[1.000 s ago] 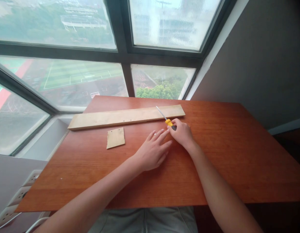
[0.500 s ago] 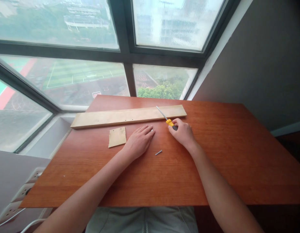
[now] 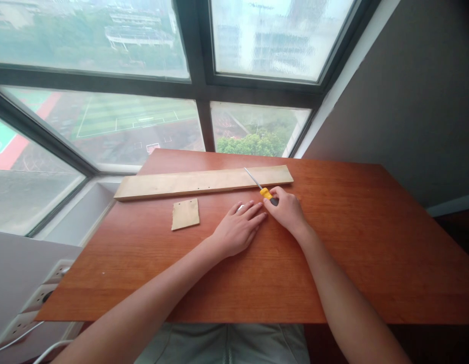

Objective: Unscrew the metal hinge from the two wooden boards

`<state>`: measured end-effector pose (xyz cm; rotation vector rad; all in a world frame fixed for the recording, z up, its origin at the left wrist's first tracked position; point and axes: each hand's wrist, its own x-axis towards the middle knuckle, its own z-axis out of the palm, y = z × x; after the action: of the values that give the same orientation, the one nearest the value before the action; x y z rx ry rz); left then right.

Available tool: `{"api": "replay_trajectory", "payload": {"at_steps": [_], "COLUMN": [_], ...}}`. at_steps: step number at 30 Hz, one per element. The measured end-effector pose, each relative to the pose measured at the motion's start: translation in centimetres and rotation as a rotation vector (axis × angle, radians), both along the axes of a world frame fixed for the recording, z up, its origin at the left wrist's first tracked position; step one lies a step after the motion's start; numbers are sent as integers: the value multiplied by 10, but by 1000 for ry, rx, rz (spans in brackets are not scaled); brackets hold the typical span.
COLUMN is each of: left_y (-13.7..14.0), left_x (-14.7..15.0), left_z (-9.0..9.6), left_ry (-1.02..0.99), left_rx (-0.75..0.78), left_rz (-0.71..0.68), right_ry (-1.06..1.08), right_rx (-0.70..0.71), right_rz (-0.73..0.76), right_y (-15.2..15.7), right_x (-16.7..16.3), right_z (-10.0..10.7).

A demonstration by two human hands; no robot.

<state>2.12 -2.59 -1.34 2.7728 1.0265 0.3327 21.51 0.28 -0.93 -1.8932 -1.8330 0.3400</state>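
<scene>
My right hand (image 3: 288,210) is closed round the yellow and black handle of a screwdriver (image 3: 266,193). The screwdriver's thin metal shaft points away to the left, its tip over the long wooden board (image 3: 204,182). Flat on the table, my left hand (image 3: 240,228) has its fingers stretched out and a little apart, just left of my right hand. A small shiny piece (image 3: 240,208) shows at its fingers, too covered to name. Left of this hand lies a small square wooden piece (image 3: 185,214) with two holes near its far edge. The long board also has two small holes.
The reddish-brown table (image 3: 355,253) reaches to a dark window frame (image 3: 257,90) at the back and a grey wall (image 3: 409,101) on the right. Wall sockets (image 3: 39,298) and white cables are below the table's left edge.
My left hand has moved right, towards my right hand, and now covers the spot where a loose screw lay. My right hand and the screwdriver have barely moved.
</scene>
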Motion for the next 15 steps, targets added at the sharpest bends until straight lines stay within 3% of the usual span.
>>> {"api": "replay_trajectory", "payload": {"at_steps": [8,15], "left_y": [20,20], "left_x": [-56,-92], "left_z": [2,1], "left_ry": [39,63], "left_rx": [30,43], "left_rz": [173,207], "right_ry": [26,91], "right_rx": [38,166], "right_rz": [17,57], "right_y": [-1,10], "right_x": [-5,-19], "right_z": [-4,-13]}}
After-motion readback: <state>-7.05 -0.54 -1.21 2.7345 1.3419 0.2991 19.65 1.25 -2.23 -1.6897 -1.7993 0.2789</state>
